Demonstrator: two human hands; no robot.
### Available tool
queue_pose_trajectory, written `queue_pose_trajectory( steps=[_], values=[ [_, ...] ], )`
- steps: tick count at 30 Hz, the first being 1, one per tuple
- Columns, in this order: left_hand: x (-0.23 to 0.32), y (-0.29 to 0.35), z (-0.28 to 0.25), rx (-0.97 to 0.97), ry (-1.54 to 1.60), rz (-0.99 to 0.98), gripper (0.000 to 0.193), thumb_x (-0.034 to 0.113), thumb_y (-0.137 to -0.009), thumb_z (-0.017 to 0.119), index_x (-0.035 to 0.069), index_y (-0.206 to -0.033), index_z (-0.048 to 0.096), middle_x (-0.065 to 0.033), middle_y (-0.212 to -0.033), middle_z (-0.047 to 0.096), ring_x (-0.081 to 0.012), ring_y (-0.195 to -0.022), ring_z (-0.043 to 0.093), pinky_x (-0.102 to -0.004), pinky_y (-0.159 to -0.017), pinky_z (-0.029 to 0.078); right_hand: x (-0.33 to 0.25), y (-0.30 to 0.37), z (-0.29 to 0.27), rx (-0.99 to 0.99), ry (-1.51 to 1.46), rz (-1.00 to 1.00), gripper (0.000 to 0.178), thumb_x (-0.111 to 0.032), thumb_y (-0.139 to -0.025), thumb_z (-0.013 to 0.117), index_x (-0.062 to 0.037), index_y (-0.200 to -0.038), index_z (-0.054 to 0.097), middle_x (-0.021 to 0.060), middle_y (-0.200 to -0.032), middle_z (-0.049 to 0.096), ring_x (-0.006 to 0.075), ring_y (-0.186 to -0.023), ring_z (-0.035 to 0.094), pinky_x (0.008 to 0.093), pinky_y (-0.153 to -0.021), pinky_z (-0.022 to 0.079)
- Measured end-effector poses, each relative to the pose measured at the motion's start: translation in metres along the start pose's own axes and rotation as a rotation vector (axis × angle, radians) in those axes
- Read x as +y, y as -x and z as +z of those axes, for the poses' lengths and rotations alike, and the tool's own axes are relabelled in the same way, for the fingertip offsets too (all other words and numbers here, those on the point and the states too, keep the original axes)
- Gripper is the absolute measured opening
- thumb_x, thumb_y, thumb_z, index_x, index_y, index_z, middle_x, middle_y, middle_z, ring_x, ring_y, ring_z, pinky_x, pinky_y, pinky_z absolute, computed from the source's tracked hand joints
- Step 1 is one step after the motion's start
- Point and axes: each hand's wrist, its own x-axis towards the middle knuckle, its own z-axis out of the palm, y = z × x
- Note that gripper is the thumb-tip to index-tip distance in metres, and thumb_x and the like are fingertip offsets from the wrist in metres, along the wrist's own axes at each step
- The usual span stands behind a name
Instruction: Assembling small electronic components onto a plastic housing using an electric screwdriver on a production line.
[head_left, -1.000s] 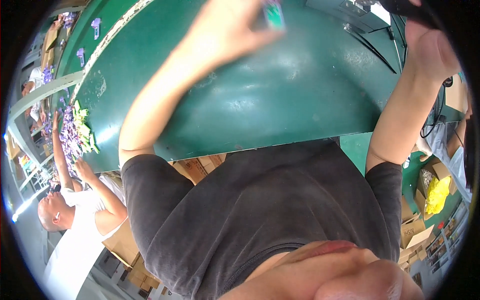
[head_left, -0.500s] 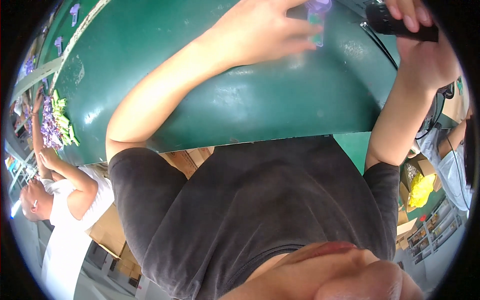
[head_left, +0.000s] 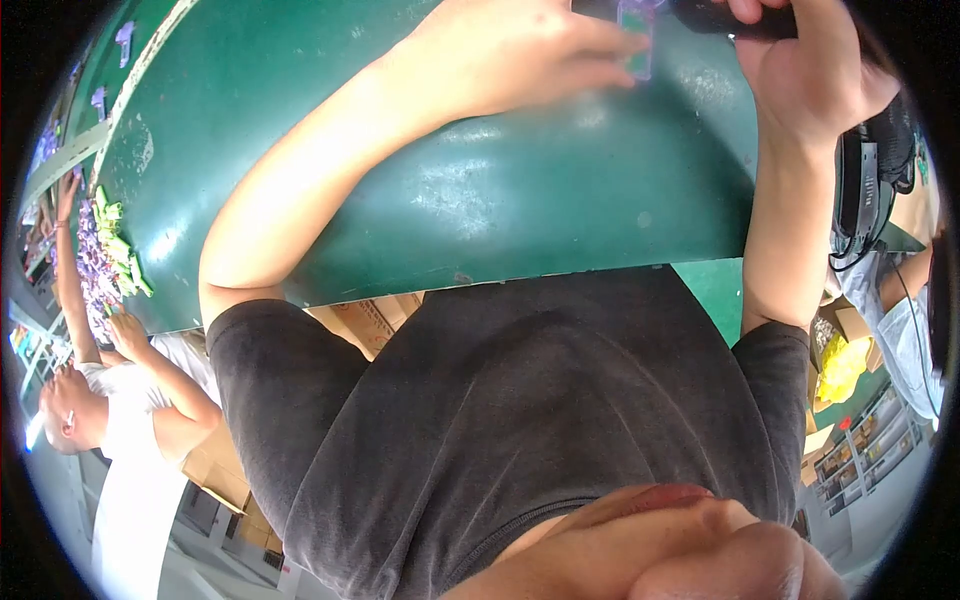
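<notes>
At the top edge, right of the middle, my left hand (head_left: 535,50) has its fingertips on a translucent purple plastic piece (head_left: 642,65) with green showing through. Motion smears these fingers, and the top of the piece lies beyond the frame. My right hand (head_left: 800,85), at the upper right, is wrapped round a black cylindrical tool that looks like an electric screwdriver (head_left: 715,15). The tool lies sideways, its left end close to the purple piece. Part of the tool and some of the right fingers are cut off by the top edge.
The green tabletop (head_left: 420,210) stretches beneath both arms. Purple and light green pieces (head_left: 120,250) lie heaped at its left, near a co-worker in white (head_left: 150,400). A black device with cables (head_left: 865,190) stands by my right forearm. Cardboard boxes (head_left: 375,325) are below the table.
My right hand and the black tool have moved left and up, nearer the purple piece. My left hand stays at the piece with small finger motion. The co-worker's arm has shifted slightly.
</notes>
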Motion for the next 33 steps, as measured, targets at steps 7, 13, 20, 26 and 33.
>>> queue_pose_trajectory(
  steps=[7, 13, 20, 26, 33],
  values=[
    [-0.002, 0.0, -0.008, 0.012, 0.004, 0.003, 0.031, 0.021, -0.08, 0.082, 0.005, -0.107, 0.079, -0.0317, -0.144, 0.049, -0.0436, -0.125, 0.055, -0.0447, -0.107, 0.047, -0.01, 0.003, 0.021, -0.037, -0.043, 0.121, 0.028, 0.002, -0.095, 0.061, -0.0052, -0.119, 0.048, 0.0036, -0.078, 0.056, 0.0091, -0.053, 0.053, 0.024, -0.053, 0.046],
    [0.001, 0.006, -0.006, 0.085, -0.022, 0.013, 0.032, 0.022, -0.078, 0.081, 0.006, -0.105, 0.076, -0.0257, -0.138, 0.054, -0.0417, -0.118, 0.058, -0.0454, -0.103, 0.049, -0.012, -0.004, 0.033, 0.015, -0.208, 0.281, 0.031, 0.009, -0.087, 0.069, -0.0019, -0.111, 0.051, 0.0029, -0.076, 0.059, 0.0084, -0.057, 0.055, 0.0228, -0.054, 0.045],
    [0.016, -0.011, -0.013, 0.03, -0.259, -0.201, 0.035, 0.033, -0.077, 0.081, 0.014, -0.106, 0.073, -0.0138, -0.13, 0.06, -0.0355, -0.118, 0.059, -0.0459, -0.102, 0.051, -0.022, 0.002, 0.021, 0.223, -0.362, 0.225, 0.03, 0.009, -0.092, 0.064, -0.0007, -0.117, 0.051, 0.0042, -0.076, 0.058, 0.0107, -0.054, 0.055, 0.0256, -0.052, 0.046],
    [-0.085, -0.016, -0.128, -0.2, -0.352, -0.964, 0.041, 0.019, -0.081, 0.076, 0.005, -0.116, 0.061, -0.0211, -0.119, 0.06, -0.0388, -0.113, 0.06, -0.0441, -0.101, 0.049, -0.009, 0.004, 0.031, -0.005, -0.07, 0.247, 0.024, -0.001, -0.088, 0.074, -0.0051, -0.106, 0.058, -0.0038, -0.077, 0.056, 0.0052, -0.061, 0.048, 0.0251, -0.058, 0.041],
    [-0.184, -0.018, -0.126, 0.101, -0.619, -0.498, 0.036, 0.019, -0.089, 0.071, 0.006, -0.121, 0.061, -0.0239, -0.131, 0.054, -0.0442, -0.125, 0.05, -0.0493, -0.107, 0.044, 0.003, 0.008, 0.012, -0.129, -0.162, 0.243, 0.014, -0.003, -0.089, 0.074, -0.0038, -0.098, 0.062, -0.0014, -0.075, 0.058, 0.0074, -0.06, 0.055, 0.0253, -0.058, 0.045]
  ],
)
